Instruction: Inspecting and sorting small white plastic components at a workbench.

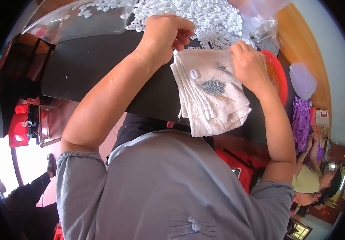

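A folded cream cloth (220,116) lies at the near edge of the dark table (80,64) and hangs over it. On it sit a heap of small grey metal pins (212,87), a smaller cluster of pins (223,68) and one white oval plastic piece (194,74) with holes. My left hand (168,34) is raised beside the cloth's far left corner, its fingers curled together; anything in them is hidden. Over the cloth's far right corner, my right hand (249,64) has its fingers closed downward, their tips and any small thing there hidden.
A large pile of white oval pieces (188,14) covers the table's far side. Left of it stands a clear plastic tray (88,30). A red round dish (283,80) is right of my right hand, near clear plastic bags (266,30). Another person (308,178) sits at the right.
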`<state>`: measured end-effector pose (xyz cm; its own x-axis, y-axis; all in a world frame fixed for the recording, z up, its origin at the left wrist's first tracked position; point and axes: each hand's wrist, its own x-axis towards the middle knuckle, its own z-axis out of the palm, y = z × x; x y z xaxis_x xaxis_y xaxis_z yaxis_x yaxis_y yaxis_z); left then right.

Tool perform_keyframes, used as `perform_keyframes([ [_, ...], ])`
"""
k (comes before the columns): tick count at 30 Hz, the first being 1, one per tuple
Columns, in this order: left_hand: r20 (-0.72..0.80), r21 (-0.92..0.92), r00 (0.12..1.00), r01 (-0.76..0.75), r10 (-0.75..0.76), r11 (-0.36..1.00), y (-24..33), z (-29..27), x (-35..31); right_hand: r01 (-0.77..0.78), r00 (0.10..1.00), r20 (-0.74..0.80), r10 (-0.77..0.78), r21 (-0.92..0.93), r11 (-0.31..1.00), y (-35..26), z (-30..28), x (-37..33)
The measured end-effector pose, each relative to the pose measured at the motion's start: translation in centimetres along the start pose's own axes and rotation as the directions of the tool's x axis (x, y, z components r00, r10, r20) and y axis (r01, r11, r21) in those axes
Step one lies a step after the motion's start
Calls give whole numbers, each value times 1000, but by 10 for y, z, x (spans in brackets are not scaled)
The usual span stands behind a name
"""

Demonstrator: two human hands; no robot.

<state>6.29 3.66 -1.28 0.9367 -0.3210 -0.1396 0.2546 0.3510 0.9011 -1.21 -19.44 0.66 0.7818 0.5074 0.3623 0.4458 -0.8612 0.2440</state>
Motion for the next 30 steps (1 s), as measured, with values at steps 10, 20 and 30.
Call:
perform_keyframes([
  [10, 282, 407, 959, -128, 8, 905, -29, 16, -7, -292, 943, 5, 332, 485, 824, -4, 24, -40],
  [20, 277, 247, 960, -33, -38, 968, -22, 17, -13, -402, 839, -38, 542, 628, 666, -13, 22, -33],
  [30, 305, 49, 948, 80, -91, 996, -19, 16, -14, -349, 836, 172, 521, 900, 262, -43, -11, 1],
])
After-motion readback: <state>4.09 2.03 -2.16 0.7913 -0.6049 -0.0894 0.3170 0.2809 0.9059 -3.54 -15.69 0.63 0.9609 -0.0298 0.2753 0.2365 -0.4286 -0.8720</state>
